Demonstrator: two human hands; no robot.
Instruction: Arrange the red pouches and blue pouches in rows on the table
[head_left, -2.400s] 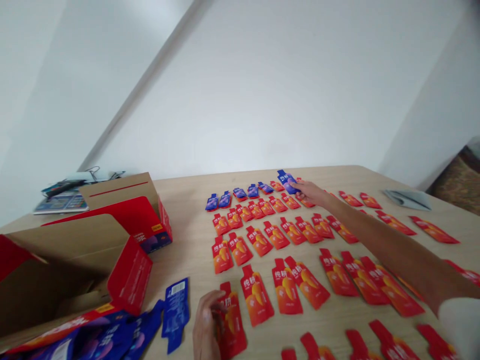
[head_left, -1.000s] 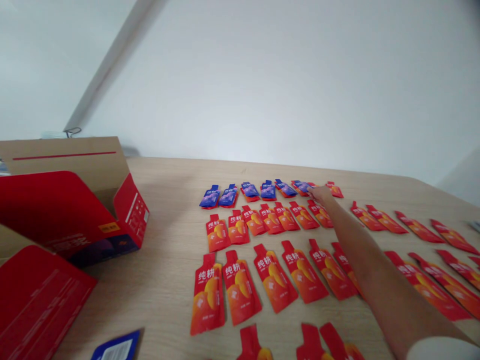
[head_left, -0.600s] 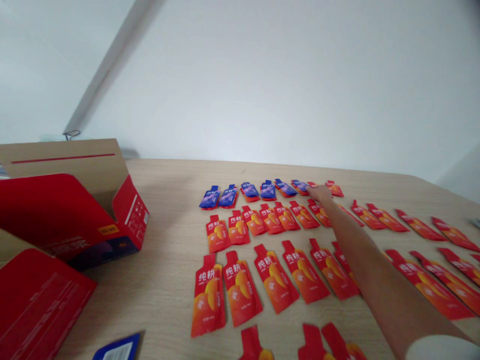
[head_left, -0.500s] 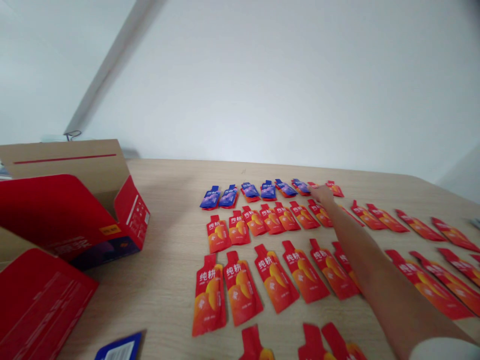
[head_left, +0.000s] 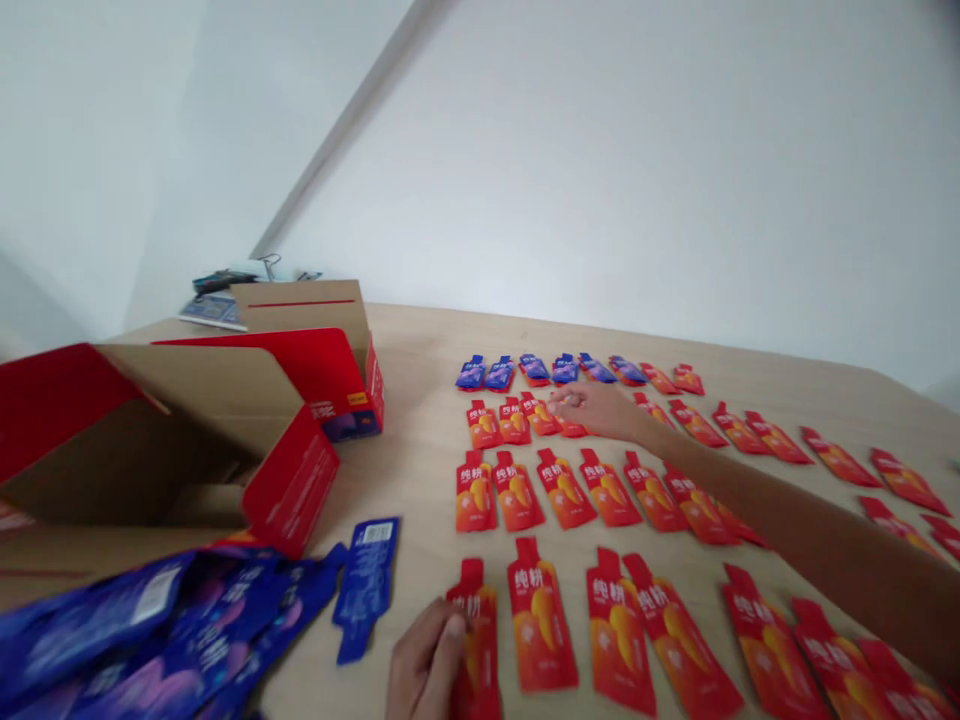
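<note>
My right hand (head_left: 592, 410) reaches over the second row from the back, its fingers slightly apart and no pouch visible in them. Beneath and beside it are red pouches (head_left: 537, 412) with yellow fruit print. At the near left of the front row, my left hand (head_left: 427, 660) has curled fingers against the left edge of a red pouch (head_left: 480, 655); anything inside that hand is hidden. Blue-purple pouches (head_left: 499, 374) lie on red ones along the back row. To the left of my left hand, a single blue pouch (head_left: 366, 580) lies with its barcode up.
An open red carton (head_left: 296, 490) lies at the left, with a second red carton (head_left: 364, 385) behind it. A pile of blue pouches (head_left: 202, 630) fills the near left. Behind the cartons are papers and clips (head_left: 225, 285). Red pouches stretch across the wooden table (head_left: 427, 345).
My right hand has drawn back from the back row, toward the left and nearer. My left hand has come into view at the front. The view has turned left and down, showing the blue pile.
</note>
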